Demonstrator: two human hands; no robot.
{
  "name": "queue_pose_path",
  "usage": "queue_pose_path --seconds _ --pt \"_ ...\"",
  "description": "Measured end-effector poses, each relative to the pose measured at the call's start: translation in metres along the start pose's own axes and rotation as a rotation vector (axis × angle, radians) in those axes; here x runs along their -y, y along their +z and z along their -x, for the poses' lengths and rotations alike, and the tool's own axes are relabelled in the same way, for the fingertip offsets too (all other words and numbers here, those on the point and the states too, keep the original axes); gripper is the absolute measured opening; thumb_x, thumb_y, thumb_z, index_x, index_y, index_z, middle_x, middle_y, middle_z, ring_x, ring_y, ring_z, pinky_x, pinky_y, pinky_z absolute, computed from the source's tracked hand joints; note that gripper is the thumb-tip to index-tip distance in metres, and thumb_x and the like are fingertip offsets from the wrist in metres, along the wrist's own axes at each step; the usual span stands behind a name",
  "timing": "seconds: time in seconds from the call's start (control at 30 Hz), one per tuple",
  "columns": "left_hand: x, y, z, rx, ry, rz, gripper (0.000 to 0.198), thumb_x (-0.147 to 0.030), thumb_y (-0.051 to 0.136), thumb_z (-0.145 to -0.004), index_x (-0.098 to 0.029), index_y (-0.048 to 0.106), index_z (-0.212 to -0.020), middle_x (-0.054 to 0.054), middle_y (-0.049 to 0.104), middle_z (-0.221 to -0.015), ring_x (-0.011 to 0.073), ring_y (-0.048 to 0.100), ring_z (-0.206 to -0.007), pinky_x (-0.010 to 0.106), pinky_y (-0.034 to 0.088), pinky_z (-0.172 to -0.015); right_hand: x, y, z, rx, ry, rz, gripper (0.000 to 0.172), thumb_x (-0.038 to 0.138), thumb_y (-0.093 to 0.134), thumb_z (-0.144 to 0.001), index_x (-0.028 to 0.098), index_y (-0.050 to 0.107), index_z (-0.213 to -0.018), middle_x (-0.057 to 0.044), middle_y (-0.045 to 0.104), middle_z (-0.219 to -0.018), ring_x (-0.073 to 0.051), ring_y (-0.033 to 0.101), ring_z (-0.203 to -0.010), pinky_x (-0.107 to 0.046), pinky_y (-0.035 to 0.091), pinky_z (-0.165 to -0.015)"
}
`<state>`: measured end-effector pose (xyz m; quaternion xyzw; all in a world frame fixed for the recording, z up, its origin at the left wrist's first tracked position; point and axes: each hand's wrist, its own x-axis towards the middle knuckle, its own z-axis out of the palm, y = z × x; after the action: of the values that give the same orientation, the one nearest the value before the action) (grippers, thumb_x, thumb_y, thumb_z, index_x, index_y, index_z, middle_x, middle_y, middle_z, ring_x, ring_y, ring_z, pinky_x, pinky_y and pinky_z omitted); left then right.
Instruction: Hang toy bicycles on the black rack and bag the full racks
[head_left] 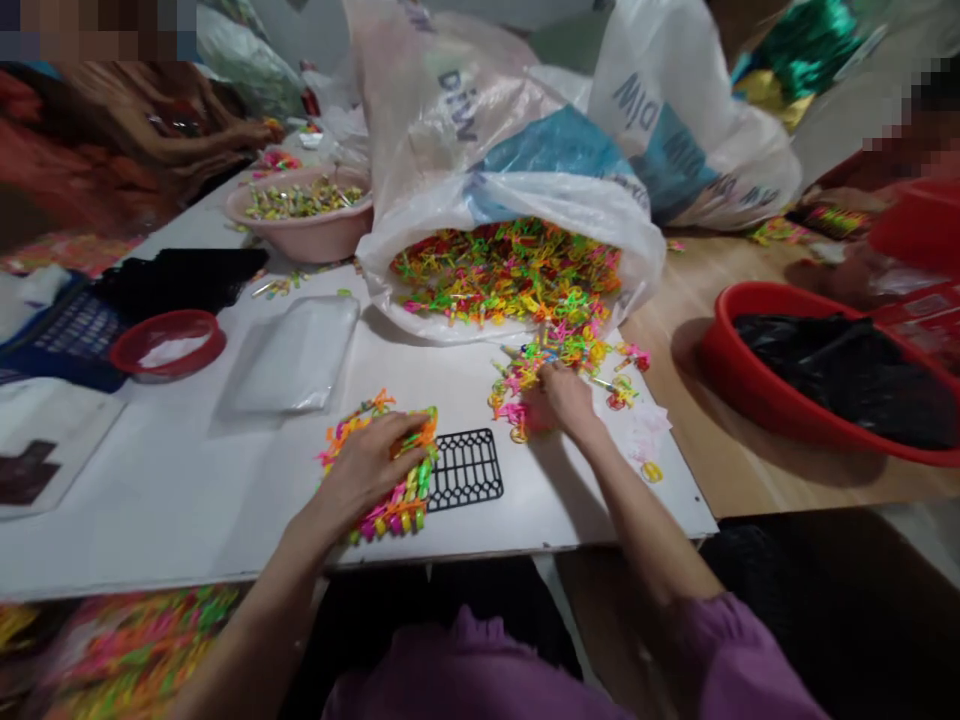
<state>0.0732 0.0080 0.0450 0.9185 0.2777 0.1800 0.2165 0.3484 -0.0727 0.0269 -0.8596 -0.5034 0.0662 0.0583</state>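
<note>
Many bright plastic pieces [412, 488] were found under the spread left hand [373, 455], at nine o'clock from the black grid [466, 470], while the right hand [570, 400] was curled at the loose pile [577, 348], at one o'clock from it; whether anything was gripped by either hand could not be told. Picking from the pile was judged to be in hand, with clean separation of pieces required next.
</note>
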Motion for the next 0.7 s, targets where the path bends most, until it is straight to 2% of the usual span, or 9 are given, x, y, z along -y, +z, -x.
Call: queue_pose_path --seconds 0.1,0.2,0.3,0.43,0.5,0.57,0.63,0.7 --pt "0.002 -0.002 0.0 0.031 0.018 0.02 0.026 -0.027 0.053 -0.084 -0.019 0.059 -0.108 0.004 0.066 -0.104 0.0163 0.06 -0.096 0.03 0.047 -0.085 -0.011 0.0 -0.008 -0.026 0.019 0.2 0.022 0.018 0.046 -0.087 0.01 0.053 -0.106 -0.016 0.057 -0.105 -0.024 0.057 -0.094 -0.028 0.042 -0.068" --pt "0.001 0.001 -0.002 0.011 0.018 0.012 0.017 -0.021 0.053 -0.083 -0.018 0.063 -0.097 0.003 0.067 -0.094 0.0151 0.061 -0.089 0.028 0.047 -0.08 -0.009 0.005 -0.005 -0.039 0.03 0.255 0.022 0.02 0.045 -0.088 0.01 0.052 -0.107 -0.016 0.056 -0.105 -0.024 0.057 -0.093 -0.028 0.043 -0.068" --pt "-0.003 0.005 -0.003 -0.023 0.013 0.007 0.011 -0.021 0.054 -0.083 -0.019 0.064 -0.087 0.002 0.067 -0.087 0.0143 0.061 -0.082 0.027 0.047 -0.077 -0.004 0.005 0.003 -0.038 0.038 0.227 0.022 0.022 0.043 -0.089 0.011 0.055 -0.104 -0.015 0.057 -0.104 -0.024 0.057 -0.095 -0.028 0.043 -0.069" --pt "-0.007 0.007 -0.002 -0.039 0.003 0.035 0.01 -0.02 0.055 -0.083 -0.019 0.065 -0.084 0.001 0.067 -0.086 0.0143 0.06 -0.082 0.028 0.045 -0.077 0.009 -0.001 0.017 -0.017 0.03 0.099 0.02 0.023 0.046 -0.088 0.014 0.058 -0.101 -0.012 0.058 -0.102 -0.023 0.056 -0.095 -0.028 0.042 -0.07" --pt "-0.009 0.007 -0.002 -0.046 -0.004 0.062 0.011 -0.021 0.055 -0.083 -0.019 0.066 -0.084 0.001 0.067 -0.086 0.0144 0.06 -0.082 0.029 0.045 -0.078 0.023 0.0 0.025 -0.036 -0.072 -0.045 0.019 0.023 0.049 -0.087 0.016 0.059 -0.102 -0.01 0.057 -0.104 -0.021 0.055 -0.093 -0.027 0.041 -0.071" --pt "-0.011 0.008 -0.002 -0.055 -0.023 0.076 0.012 -0.023 0.055 -0.084 -0.019 0.066 -0.085 0.002 0.067 -0.086 0.0147 0.059 -0.082 0.029 0.045 -0.078 0.041 0.008 0.033 -0.013 -0.27 -0.246 0.02 0.024 0.051 -0.086 0.017 0.058 -0.103 -0.007 0.057 -0.104 -0.018 0.055 -0.091 -0.025 0.04 -0.073" --pt "-0.014 0.009 -0.003 -0.06 -0.044 0.062 0.013 -0.025 0.055 -0.084 -0.019 0.067 -0.086 0.002 0.066 -0.085 0.0152 0.058 -0.081 0.03 0.044 -0.077 0.062 0.025 0.038 0.066 -0.462 -0.425 0.021 0.026 0.053 -0.086 0.018 0.058 -0.104 -0.006 0.057 -0.101 -0.015 0.055 -0.088 -0.024 0.039 -0.074" --pt "-0.016 0.011 -0.005 -0.054 -0.05 0.03 0.015 -0.026 0.055 -0.084 -0.02 0.067 -0.088 0.003 0.065 -0.084 0.0159 0.058 -0.081 0.03 0.044 -0.076 0.079 0.046 0.041 0.112 -0.549 -0.513 0.019 0.026 0.054 -0.086 0.017 0.059 -0.103 -0.005 0.057 -0.096 -0.015 0.053 -0.087 -0.025 0.038 -0.075"
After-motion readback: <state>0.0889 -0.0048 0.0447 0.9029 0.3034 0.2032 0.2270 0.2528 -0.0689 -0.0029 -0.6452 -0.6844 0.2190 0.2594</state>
